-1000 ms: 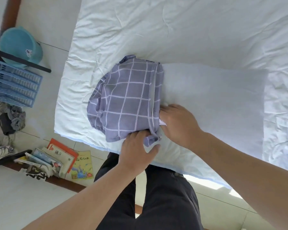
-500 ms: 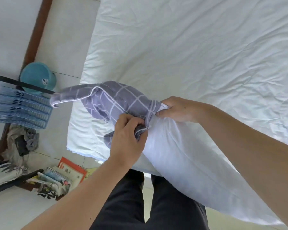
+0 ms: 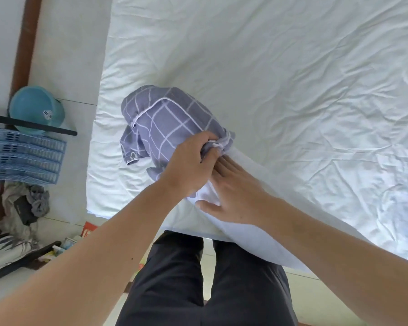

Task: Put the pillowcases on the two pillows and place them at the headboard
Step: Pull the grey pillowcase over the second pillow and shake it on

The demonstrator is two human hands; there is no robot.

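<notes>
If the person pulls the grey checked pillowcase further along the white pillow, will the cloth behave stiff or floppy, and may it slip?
Probably floppy: the pillowcase bunches in soft folds where the left hand grips its edge. It likely drags rather than slides, since it sits gathered on the pillow. The pillow seems soft, so the flat right hand may need to steady it.

The far end of the white pillow (image 3: 257,241) is hidden inside the bunched grey checked pillowcase (image 3: 172,123), and its near end runs behind the right forearm toward 4 o'clock, so its full length cannot be told. The left hand (image 3: 189,165) has its fingertips buried in the gathered cloth, hiding how much it grips. At 9 o'clock the blue basket (image 3: 24,156) is cut by the frame edge, and the bed sheet (image 3: 280,74) blurs at 3 o'clock.
</notes>
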